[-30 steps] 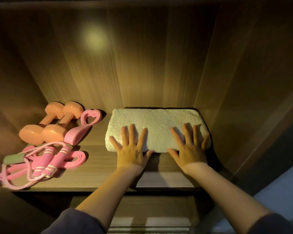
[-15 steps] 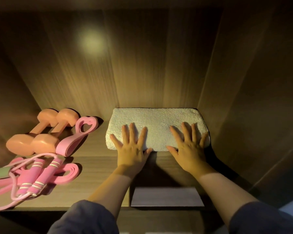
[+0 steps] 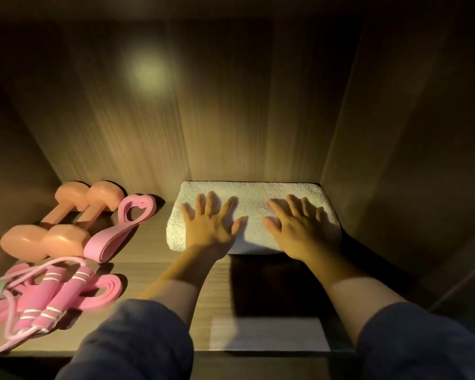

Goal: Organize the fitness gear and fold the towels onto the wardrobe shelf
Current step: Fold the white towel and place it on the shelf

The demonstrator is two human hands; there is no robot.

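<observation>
A folded white towel point(image 3: 254, 200) lies at the back right of the wooden wardrobe shelf point(image 3: 148, 259), against the back panel. My left hand point(image 3: 210, 224) presses flat on its left half with fingers spread. My right hand point(image 3: 299, 224) presses flat on its right half the same way. Two orange dumbbells point(image 3: 58, 223) lie side by side at the back left. A pink resistance band point(image 3: 121, 226) rests beside them. A pink jump rope point(image 3: 47, 294) with striped handles lies tangled at the front left over another pink band point(image 3: 104, 292).
The shelf is boxed in by a back panel point(image 3: 231, 105) and a right side wall point(image 3: 395, 160). A pale rectangular patch point(image 3: 269, 335) shows at the shelf's front edge. Bare shelf lies between the gear and the towel.
Both hands have slid forward further onto the towel, from its front edge to its top. The view has moved closer into the shelf.
</observation>
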